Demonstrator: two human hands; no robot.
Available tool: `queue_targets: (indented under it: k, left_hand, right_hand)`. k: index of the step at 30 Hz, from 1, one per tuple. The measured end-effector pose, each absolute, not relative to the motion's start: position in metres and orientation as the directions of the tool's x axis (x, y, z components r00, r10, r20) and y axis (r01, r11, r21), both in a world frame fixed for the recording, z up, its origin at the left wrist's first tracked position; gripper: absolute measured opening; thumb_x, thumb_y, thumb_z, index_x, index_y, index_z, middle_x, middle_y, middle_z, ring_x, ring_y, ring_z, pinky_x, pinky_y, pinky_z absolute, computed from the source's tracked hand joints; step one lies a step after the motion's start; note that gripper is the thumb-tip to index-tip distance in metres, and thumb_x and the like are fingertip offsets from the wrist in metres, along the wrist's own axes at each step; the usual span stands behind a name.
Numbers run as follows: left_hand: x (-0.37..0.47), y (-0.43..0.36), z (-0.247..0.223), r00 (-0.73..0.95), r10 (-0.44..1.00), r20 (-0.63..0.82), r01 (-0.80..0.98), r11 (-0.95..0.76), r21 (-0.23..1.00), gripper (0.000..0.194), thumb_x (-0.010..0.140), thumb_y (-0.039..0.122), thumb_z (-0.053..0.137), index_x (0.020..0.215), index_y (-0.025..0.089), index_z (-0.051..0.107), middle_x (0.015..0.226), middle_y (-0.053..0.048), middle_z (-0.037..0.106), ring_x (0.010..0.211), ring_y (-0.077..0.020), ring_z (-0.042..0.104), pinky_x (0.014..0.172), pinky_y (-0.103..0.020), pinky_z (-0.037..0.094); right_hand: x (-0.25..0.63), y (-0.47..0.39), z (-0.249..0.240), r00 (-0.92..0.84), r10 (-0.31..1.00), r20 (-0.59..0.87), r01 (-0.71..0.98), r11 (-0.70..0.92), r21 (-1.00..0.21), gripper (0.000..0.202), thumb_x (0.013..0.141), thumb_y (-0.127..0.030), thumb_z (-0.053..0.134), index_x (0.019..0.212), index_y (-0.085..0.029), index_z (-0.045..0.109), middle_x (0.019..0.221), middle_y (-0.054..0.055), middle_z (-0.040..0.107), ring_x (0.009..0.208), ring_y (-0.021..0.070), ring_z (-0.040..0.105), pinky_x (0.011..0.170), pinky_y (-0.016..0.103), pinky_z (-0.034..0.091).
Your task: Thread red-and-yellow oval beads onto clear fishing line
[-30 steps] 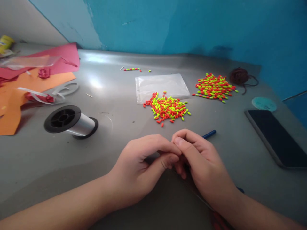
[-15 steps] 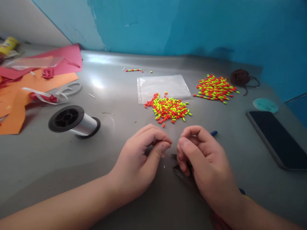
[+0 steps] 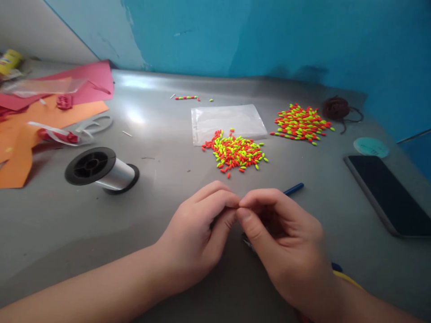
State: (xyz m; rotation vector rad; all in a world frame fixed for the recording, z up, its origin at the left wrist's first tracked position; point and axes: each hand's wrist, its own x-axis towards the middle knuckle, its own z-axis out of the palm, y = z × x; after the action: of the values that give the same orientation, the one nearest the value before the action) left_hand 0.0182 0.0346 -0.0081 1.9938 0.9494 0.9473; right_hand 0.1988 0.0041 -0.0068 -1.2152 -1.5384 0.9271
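Observation:
My left hand [image 3: 198, 224] and my right hand [image 3: 286, 242] meet at the fingertips, low in the middle of the view. Each has thumb and forefinger pinched together; whatever lies between them is too small to make out. Just beyond the hands is a loose pile of red and yellow-green beads [image 3: 237, 152], partly on a clear plastic bag [image 3: 229, 119]. Under my right hand a metal-tipped tool [image 3: 248, 241] shows in part, and a blue handle [image 3: 294, 189] sticks out behind it.
A spool of clear line [image 3: 117, 174] stands at left, near orange paper [image 3: 23, 154] and scissors [image 3: 97, 124]. Farther back lie a short bead row [image 3: 186, 98], a second bead pile [image 3: 299, 123] and dark yarn [image 3: 336, 108]. A phone [image 3: 387, 193] rests at right.
My right hand has moved left and its thumb and forefinger have closed, now touching the fingertips of my left hand. More of the blue handle shows.

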Motion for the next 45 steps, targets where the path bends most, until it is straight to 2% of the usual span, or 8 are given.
queue_targets:
  k: [10,23,30,32,34,38,42,45]
  left_hand:
    - [0.02,0.036,-0.007,0.453,0.833,0.319,0.298,-0.478,0.826,0.015,0.104,0.008,0.058,0.1,0.016,0.069,0.092,-0.002,0.066,0.084,-0.0093,0.065,0.08,-0.017,0.054]
    - [0.02,0.037,-0.004,0.428,0.84,0.334,0.271,-0.472,0.839,0.013,0.102,0.007,0.061,0.097,0.016,0.07,0.09,-0.001,0.067,0.082,-0.0091,0.064,0.077,-0.019,0.053]
    - [0.02,0.034,-0.001,0.35,0.893,0.284,0.294,-0.392,0.872,0.013,0.1,0.01,0.064,0.09,0.017,0.069,0.086,-0.001,0.066,0.079,-0.0116,0.063,0.074,-0.025,0.052]
    - [0.02,0.034,0.001,0.334,0.901,0.277,0.298,-0.38,0.876,0.015,0.099,0.011,0.065,0.086,0.018,0.068,0.084,-0.001,0.066,0.077,-0.0119,0.062,0.072,-0.025,0.051]
    - [0.019,0.034,0.002,0.325,0.905,0.273,0.295,-0.371,0.88,0.016,0.098,0.011,0.065,0.084,0.018,0.067,0.082,0.0,0.065,0.075,-0.0121,0.061,0.07,-0.025,0.049]
    - [0.017,0.034,0.004,0.333,0.904,0.269,0.283,-0.368,0.886,0.015,0.097,0.012,0.065,0.083,0.018,0.067,0.082,-0.001,0.065,0.075,-0.0136,0.061,0.069,-0.027,0.049]
    - [0.016,0.035,0.005,0.331,0.905,0.265,0.273,-0.361,0.892,0.015,0.096,0.012,0.064,0.082,0.018,0.066,0.081,-0.001,0.066,0.075,-0.0142,0.062,0.069,-0.027,0.049]
    - [0.017,0.035,0.006,0.331,0.911,0.246,0.276,-0.343,0.898,0.016,0.095,0.011,0.064,0.081,0.018,0.066,0.08,-0.001,0.065,0.075,-0.0138,0.061,0.069,-0.026,0.049]
  right_hand:
    - [0.2,0.001,-0.006,-0.072,0.96,0.27,0.301,0.279,-0.912,0.016,0.104,-0.014,0.065,0.106,-0.031,0.066,0.087,-0.01,0.068,0.071,0.0051,0.061,0.066,0.012,0.051]
    - [0.2,-0.008,-0.002,-0.015,0.946,0.323,0.27,0.315,-0.91,0.021,0.103,-0.011,0.064,0.106,-0.031,0.067,0.086,-0.006,0.069,0.067,0.0099,0.061,0.061,0.019,0.052]
    - [0.201,-0.002,0.007,0.061,0.958,0.281,0.171,0.267,-0.948,0.025,0.108,-0.014,0.054,0.125,-0.031,0.061,0.086,-0.004,0.063,0.065,0.0122,0.06,0.059,0.025,0.052]
    - [0.208,0.004,0.018,0.019,0.941,0.338,0.318,0.315,-0.894,0.02,0.106,-0.013,0.058,0.116,-0.028,0.065,0.095,-0.001,0.066,0.076,0.0137,0.065,0.068,0.027,0.054]
    - [0.216,0.01,0.033,-0.123,0.893,0.432,0.483,0.434,-0.761,0.017,0.101,-0.011,0.064,0.108,-0.026,0.066,0.1,0.001,0.067,0.087,0.016,0.065,0.076,0.029,0.054]
    - [0.238,0.013,0.054,-0.398,0.875,0.276,0.689,0.484,-0.54,0.017,0.1,-0.016,0.065,0.113,-0.028,0.065,0.11,0.004,0.072,0.102,0.0214,0.07,0.086,0.033,0.057]
    - [0.274,0.009,0.043,-0.611,0.79,0.056,0.761,0.605,-0.234,0.068,0.092,-0.032,0.081,0.154,-0.029,0.054,0.154,0.015,0.063,0.142,0.0406,0.059,0.11,0.058,0.056]
    - [0.301,0.012,0.028,-0.614,0.789,-0.019,0.785,0.608,-0.121,0.103,0.077,-0.045,0.094,0.164,-0.021,0.044,0.159,0.023,0.061,0.143,0.0481,0.059,0.105,0.063,0.059]
